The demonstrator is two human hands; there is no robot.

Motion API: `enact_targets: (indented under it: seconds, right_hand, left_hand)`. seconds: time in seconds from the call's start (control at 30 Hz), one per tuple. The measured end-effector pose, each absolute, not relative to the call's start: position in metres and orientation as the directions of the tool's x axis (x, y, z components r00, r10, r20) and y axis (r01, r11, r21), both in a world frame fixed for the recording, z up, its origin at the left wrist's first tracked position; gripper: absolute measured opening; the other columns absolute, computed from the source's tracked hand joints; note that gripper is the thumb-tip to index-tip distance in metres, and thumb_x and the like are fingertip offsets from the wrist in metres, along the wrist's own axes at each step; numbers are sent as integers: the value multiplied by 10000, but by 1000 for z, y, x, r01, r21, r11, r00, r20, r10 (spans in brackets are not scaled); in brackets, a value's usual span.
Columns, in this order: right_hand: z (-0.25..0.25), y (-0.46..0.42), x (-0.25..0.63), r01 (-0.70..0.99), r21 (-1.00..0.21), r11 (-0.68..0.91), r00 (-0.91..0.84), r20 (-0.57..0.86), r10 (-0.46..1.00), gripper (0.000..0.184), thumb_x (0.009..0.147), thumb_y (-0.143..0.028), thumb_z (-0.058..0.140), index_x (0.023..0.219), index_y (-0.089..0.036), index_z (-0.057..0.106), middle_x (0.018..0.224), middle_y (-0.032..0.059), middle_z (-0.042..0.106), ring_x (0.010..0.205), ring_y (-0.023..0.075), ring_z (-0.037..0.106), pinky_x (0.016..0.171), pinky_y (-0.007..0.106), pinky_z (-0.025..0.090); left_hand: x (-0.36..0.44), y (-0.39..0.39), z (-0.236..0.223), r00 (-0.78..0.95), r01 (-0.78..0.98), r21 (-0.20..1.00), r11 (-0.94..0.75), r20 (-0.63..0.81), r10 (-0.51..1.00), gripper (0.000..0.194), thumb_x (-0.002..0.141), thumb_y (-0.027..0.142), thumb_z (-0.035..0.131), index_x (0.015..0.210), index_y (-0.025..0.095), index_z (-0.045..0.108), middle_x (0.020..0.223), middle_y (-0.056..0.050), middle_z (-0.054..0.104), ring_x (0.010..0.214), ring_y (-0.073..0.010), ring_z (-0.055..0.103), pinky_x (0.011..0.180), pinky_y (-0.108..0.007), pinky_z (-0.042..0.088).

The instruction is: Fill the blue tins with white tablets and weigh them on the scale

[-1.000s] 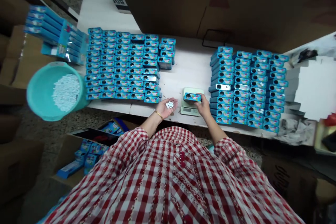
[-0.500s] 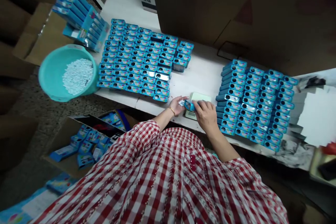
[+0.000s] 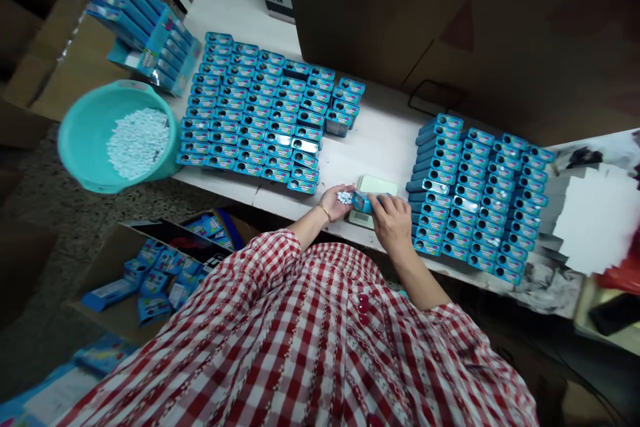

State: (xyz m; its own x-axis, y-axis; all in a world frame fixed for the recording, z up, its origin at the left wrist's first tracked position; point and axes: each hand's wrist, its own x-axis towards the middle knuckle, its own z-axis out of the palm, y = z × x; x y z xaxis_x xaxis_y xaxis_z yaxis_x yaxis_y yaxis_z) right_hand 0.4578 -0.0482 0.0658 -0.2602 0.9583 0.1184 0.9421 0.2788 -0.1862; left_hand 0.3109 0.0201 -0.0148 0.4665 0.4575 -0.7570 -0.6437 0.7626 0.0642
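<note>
My left hand (image 3: 336, 204) is cupped palm up and holds a small heap of white pellets (image 3: 345, 197). My right hand (image 3: 393, 219) grips a small blue box (image 3: 362, 202) lying on its side, its end at the edge of the left palm. Both hands are at the table's front edge. Just behind them is a pale green weighing scale (image 3: 378, 185), partly covered by the box and right hand. Rows of blue boxes (image 3: 259, 112) stand to the left, each with a dark round spot on top. More blue boxes (image 3: 465, 203) stand in rows on the right.
A turquoise basin (image 3: 75, 140) with many white pellets stands at the left. Behind it is a display carton (image 3: 165, 50) of blue packs. On the lower left, an open cardboard box (image 3: 107, 260) holds more blue packs. A large brown carton (image 3: 370, 13) blocks the back.
The camera view has shifted slightly, moving the table's contents a little leftward. More white pellets show in the left palm. The right hand keeps the box beside it.
</note>
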Motion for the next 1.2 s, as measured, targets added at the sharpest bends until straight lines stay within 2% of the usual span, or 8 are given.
enact_targets:
  seconds: [0.1, 0.2, 0.3, 0.5, 0.6, 0.67, 0.9, 1.2]
  right_hand:
    - [43, -49, 472, 870, -473, 142, -80, 150, 986, 339, 819, -230, 484, 1155, -192, 513, 1056, 89, 581, 991, 231, 499, 879, 388, 383]
    - [7, -48, 490, 605, -795, -45, 176, 78, 981, 295, 779, -298, 532, 1054, -192, 519, 972, 54, 580, 900, 199, 545, 806, 355, 446]
    - [-28, -47, 505, 319, -936, -150, 297, -51, 954, 367, 701, -380, 613, 997, -193, 503, 923, 27, 567, 846, 178, 561, 797, 353, 466]
    - [-44, -55, 517, 173, -966, -191, 296, -134, 946, 571, 623, -444, 685, 1096, -194, 486, 1085, 73, 559, 1005, 209, 546, 912, 406, 433]
    - [-17, -65, 518, 255, -959, -124, 278, -50, 959, 678, 659, -393, 679, 1255, -223, 404, 1301, 95, 440, 1198, 218, 433, 1006, 407, 362]
    - [4, -71, 520, 342, -937, -78, 342, 46, 939, 642, 712, -357, 639, 1290, -244, 384, 1343, 84, 397, 1220, 208, 411, 1009, 396, 364]
    - [25, -81, 537, 420, -903, -92, 661, 236, 712, 338, 799, -329, 517, 1110, -202, 549, 1108, 80, 539, 912, 165, 584, 833, 378, 484]
    - [24, -86, 537, 491, -856, -165, 692, 268, 670, 272, 798, -334, 513, 992, -170, 610, 980, 72, 575, 869, 160, 574, 798, 361, 492]
  left_hand:
    - [308, 20, -14, 457, -654, 50, 755, -769, 447, 245, 831, 195, 412, 760, 94, 623, 645, -85, 634, 615, -153, 596, 633, -289, 482]
    - [301, 19, -12, 426, -670, 42, 741, -796, 430, 234, 832, 183, 410, 765, 93, 615, 683, -106, 646, 687, -165, 619, 646, -281, 493]
    - [292, 14, -9, 392, -660, 68, 748, -819, 420, 227, 830, 186, 416, 770, 95, 615, 708, -113, 653, 714, -168, 629, 652, -277, 504]
    - [276, -7, 6, 384, -615, 70, 786, -843, 376, 220, 821, 177, 427, 819, 92, 630, 754, -122, 663, 739, -175, 640, 665, -291, 518]
    - [269, -16, 11, 375, -616, 67, 785, -851, 367, 229, 828, 175, 418, 818, 93, 631, 773, -124, 664, 763, -179, 644, 666, -287, 524]
    - [265, -19, 11, 341, -632, 75, 772, -867, 363, 225, 830, 172, 417, 824, 96, 629, 773, -118, 663, 777, -179, 645, 668, -285, 529]
    - [261, -20, 9, 277, -687, 88, 722, -886, 371, 197, 827, 141, 420, 834, 95, 611, 779, -114, 659, 822, -184, 647, 714, -297, 541]
    - [259, -21, 10, 282, -676, 86, 732, -887, 365, 209, 811, 123, 425, 868, 86, 622, 799, -124, 664, 855, -192, 644, 733, -305, 539]
